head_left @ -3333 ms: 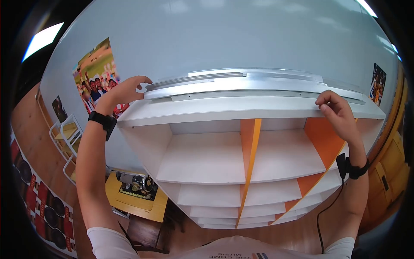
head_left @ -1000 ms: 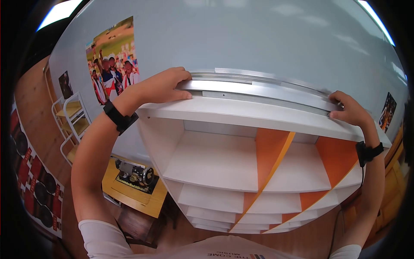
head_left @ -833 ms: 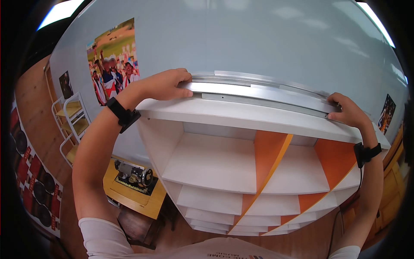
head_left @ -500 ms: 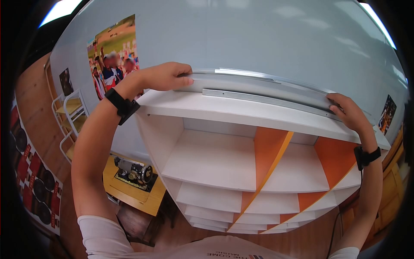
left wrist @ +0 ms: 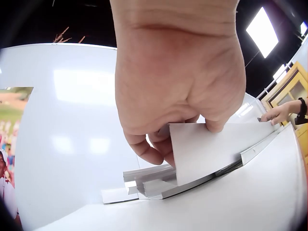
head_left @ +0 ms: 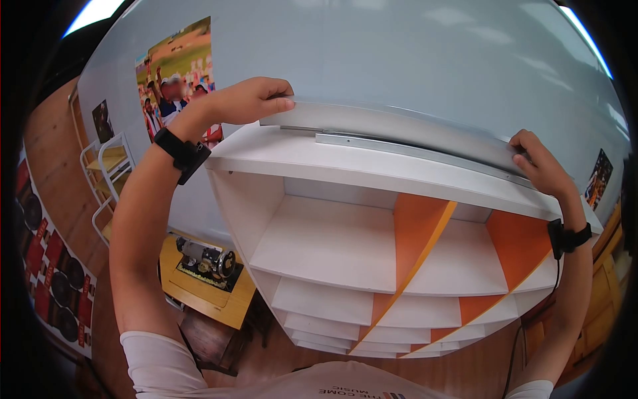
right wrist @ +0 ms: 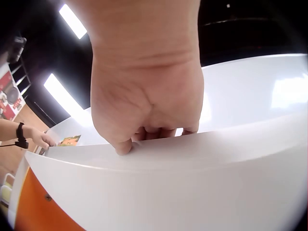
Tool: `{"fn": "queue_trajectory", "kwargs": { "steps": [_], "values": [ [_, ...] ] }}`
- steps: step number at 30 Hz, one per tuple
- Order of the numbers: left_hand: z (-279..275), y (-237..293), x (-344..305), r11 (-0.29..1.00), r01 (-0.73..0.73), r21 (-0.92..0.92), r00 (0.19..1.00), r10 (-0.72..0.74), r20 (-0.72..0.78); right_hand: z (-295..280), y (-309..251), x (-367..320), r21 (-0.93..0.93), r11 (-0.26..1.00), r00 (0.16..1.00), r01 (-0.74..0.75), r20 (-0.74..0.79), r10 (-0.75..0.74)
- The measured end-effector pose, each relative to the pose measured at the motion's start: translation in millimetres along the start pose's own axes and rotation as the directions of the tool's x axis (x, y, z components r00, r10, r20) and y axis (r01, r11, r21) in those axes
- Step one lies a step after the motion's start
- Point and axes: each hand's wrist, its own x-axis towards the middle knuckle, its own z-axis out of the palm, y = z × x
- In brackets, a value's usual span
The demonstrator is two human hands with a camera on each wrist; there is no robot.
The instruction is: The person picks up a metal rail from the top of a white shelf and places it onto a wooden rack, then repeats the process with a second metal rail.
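The left hand [head_left: 249, 100], at 11 o'clock in the head view, curls its fingers round the left end of a long white panel [head_left: 399, 130], and the right hand [head_left: 541, 166], at 3 o'clock, grips the right end. The panel stands tilted on its long edge over the top of the shelf unit [head_left: 345, 169]. Aluminium rails [head_left: 372, 142] lie just beneath it, and a poster [head_left: 176, 66] hangs at 10 o'clock

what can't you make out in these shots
- Right wrist view: right hand fingertips, hidden behind a white edge.
- Left wrist view: metal rails beyond their near ends, covered by the white panel that the left hand grips.
- Head view: small poster at the right edge, too small to read.
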Motion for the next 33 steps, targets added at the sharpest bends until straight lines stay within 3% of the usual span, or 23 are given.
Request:
{"fn": "queue_trajectory", "kwargs": {
  "steps": [7, 13, 20, 21, 28, 31, 33],
  "values": [
    [-11, -2, -5, 0.999, -0.035, -0.006, 0.996, 0.034, -0.080, -9, -3, 6, 0.065, 0.998, 1.000, 0.027, 0.001, -0.027],
    [-15, 14, -23, 0.998, 0.026, 0.057, 0.994, -0.019, -0.110, -10, -12, -3, -0.019, 0.996, 0.993, 0.088, -0.073, -0.089],
    [14, 13, -59, 0.970, -0.230, 0.073, 0.952, 0.240, -0.192, 5, -35, -45, -0.066, 0.988, 0.963, 0.139, -0.223, -0.151],
    [17, 15, -62, 0.987, -0.161, -0.005, 0.975, 0.159, -0.152, 7, -39, -49, -0.083, 0.988, 0.966, 0.128, -0.215, -0.143],
    [38, 4, -65, 0.976, -0.216, -0.008, 0.952, 0.209, -0.224, 16, -44, -59, -0.045, 0.994, 0.974, 0.098, -0.200, -0.105],
    [38, 11, -67, 0.981, -0.102, -0.168, 0.978, 0.068, -0.198, 18, -41, -62, -0.014, 0.998, 0.979, 0.060, -0.192, -0.062],
    [38, 7, -65, 0.980, -0.110, -0.166, 0.979, 0.078, -0.188, 18, -39, -64, 0.023, 0.997, 0.980, 0.074, -0.186, -0.069]
  ]
}}
